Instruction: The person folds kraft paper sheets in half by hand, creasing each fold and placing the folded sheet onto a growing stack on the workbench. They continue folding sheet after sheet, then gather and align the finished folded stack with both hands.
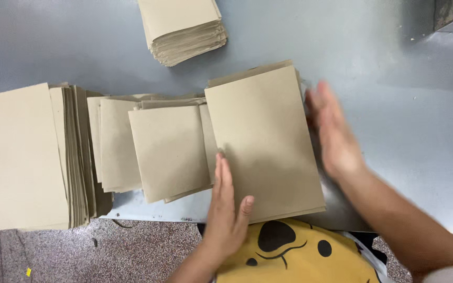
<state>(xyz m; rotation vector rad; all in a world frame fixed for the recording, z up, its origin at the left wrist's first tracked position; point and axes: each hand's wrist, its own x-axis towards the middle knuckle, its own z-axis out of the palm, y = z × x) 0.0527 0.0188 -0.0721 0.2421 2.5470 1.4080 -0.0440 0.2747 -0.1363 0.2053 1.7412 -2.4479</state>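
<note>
Stack of tan paper sheets (266, 141) lies at front edge of grey worktop (394, 105). Left hand (226, 209) flat on its lower left corner, fingers straight, no grip, prob. pinning it. Right hand (334, 133), blurred, open against right edge, prob. squaring sheets. Left: overlapping sheets (169, 149), thick pile (27, 157); another pile (182, 29) at back.

on the table (394, 131), a tall stack (24, 157) lies left, fanned sheets (153, 147) middle, another pile (182, 29) behind.
</note>
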